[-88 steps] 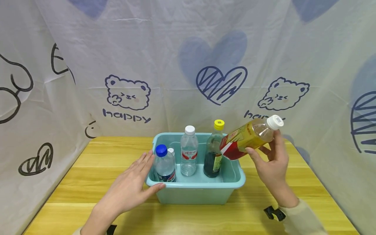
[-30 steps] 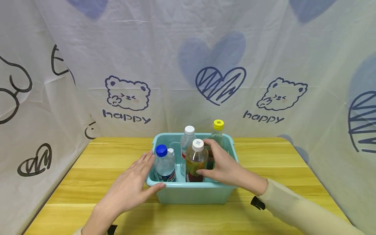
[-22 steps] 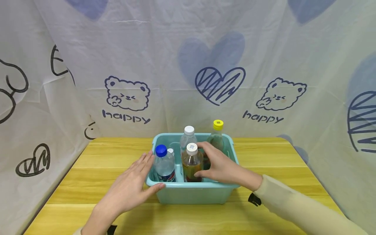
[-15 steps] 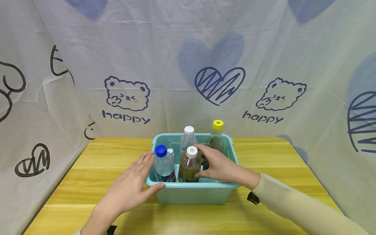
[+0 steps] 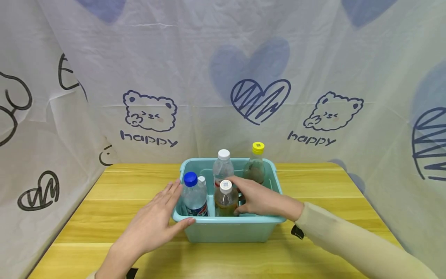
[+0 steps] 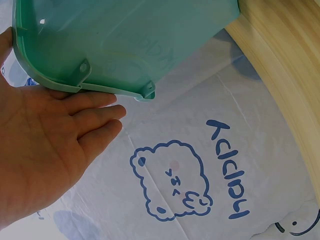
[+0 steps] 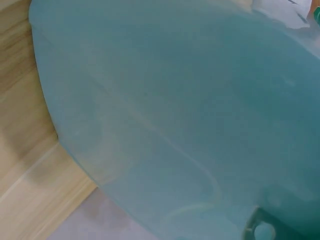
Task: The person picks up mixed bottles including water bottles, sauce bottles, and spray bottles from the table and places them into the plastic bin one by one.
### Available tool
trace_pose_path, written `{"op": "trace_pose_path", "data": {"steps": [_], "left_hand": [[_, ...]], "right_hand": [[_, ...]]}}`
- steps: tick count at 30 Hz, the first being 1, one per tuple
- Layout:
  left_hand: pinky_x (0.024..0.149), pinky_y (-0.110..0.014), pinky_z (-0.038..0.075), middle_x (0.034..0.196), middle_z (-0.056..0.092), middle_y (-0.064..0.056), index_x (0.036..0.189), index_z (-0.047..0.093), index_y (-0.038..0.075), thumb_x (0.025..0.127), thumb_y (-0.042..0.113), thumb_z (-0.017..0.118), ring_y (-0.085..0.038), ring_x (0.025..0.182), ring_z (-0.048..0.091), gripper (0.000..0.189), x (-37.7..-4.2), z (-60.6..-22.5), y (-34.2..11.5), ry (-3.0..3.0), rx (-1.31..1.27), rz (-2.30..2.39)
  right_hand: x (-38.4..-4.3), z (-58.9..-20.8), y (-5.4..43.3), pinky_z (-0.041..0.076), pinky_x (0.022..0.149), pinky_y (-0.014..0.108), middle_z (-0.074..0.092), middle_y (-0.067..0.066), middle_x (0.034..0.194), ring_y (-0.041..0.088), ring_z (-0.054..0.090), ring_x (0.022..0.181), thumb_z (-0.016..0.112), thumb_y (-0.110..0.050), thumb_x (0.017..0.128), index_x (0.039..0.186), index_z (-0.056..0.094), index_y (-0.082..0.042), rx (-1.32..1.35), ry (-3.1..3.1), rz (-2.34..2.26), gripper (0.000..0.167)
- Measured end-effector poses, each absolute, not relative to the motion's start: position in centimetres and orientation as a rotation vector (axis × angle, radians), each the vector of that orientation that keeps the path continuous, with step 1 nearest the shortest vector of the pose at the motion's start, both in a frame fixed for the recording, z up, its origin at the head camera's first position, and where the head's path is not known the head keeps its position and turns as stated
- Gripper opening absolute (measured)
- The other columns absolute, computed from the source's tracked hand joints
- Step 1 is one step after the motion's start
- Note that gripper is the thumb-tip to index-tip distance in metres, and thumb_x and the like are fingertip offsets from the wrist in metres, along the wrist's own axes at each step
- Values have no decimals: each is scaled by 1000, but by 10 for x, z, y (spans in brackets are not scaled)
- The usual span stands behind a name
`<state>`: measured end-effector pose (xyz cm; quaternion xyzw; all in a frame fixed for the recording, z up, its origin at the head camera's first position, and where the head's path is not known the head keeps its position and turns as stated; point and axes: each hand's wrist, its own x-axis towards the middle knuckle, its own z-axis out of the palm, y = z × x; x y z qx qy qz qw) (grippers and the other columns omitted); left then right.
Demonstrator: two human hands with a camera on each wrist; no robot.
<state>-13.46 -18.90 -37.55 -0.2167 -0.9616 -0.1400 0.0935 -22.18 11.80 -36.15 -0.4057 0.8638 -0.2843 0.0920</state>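
Note:
Inside the light blue plastic tub (image 5: 230, 231), my right hand (image 5: 259, 198) grips a white-capped drink bottle (image 5: 224, 200) that stands upright near the front wall. Its lower part is hidden behind the rim. My left hand (image 5: 153, 219) rests along the tub's left rim with straight fingers; the left wrist view shows its palm (image 6: 50, 140) against the underside of the rim. A blue-capped soda bottle (image 5: 194, 195) is closest to the left fingertips. The right wrist view is filled by the tub wall (image 7: 150, 110), with the right hand out of sight.
Behind the gripped bottle stands a clear water bottle (image 5: 223, 167). A yellow-capped bottle (image 5: 254, 170) of dark liquid is at the back right, partly covered by the right hand. A small white cap (image 5: 201, 179) shows beside the blue one. The wooden table (image 5: 115, 201) meets a printed cloth (image 5: 205, 128).
My right hand has brought the drink bottle from above the tub's right side, turned it upright and lowered it in beside the other bottles. The left hand has stayed on the rim.

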Motion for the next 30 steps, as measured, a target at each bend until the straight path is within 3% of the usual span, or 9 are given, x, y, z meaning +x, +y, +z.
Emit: {"op": "trace_pose_path", "data": {"steps": [6, 12, 20, 30], "left_hand": [[124, -53, 32, 169, 26, -16, 160, 33, -2, 96, 75, 50, -37, 155, 28, 102, -134, -376, -189, -2842, -652, -410], [124, -53, 32, 170, 25, -15, 160, 33, -2, 97, 76, 48, -36, 155, 28, 102, -134, -376, -189, -2845, -650, -406], [123, -55, 31, 168, 27, -18, 159, 35, -3, 97, 74, 50, -39, 154, 29, 100, -133, -375, -189, -2844, -652, -420], [123, -56, 31, 168, 29, -18, 161, 32, -2, 97, 75, 49, -39, 155, 28, 102, -133, -373, -190, -2866, -641, -450]], "right_hand": [[-223, -363, 119, 47, 115, 47, 53, 9, 153, 25, 54, 137, 86, 3, 82, 154, 38, -10, -1213, 2546, -801, 87], [-223, -363, 122, 47, 115, 47, 55, 7, 151, 24, 55, 136, 89, 0, 80, 154, 42, -11, -1178, 2587, -787, 88], [-223, -362, 128, 52, 109, 44, 61, 7, 144, 23, 61, 128, 91, -5, 79, 149, 50, -9, -1207, 2607, -805, 81], [-217, -355, 133, 58, 101, 46, 61, 9, 141, 27, 64, 122, 88, -12, 85, 150, 49, -7, -1149, 2609, -914, 77]]}}
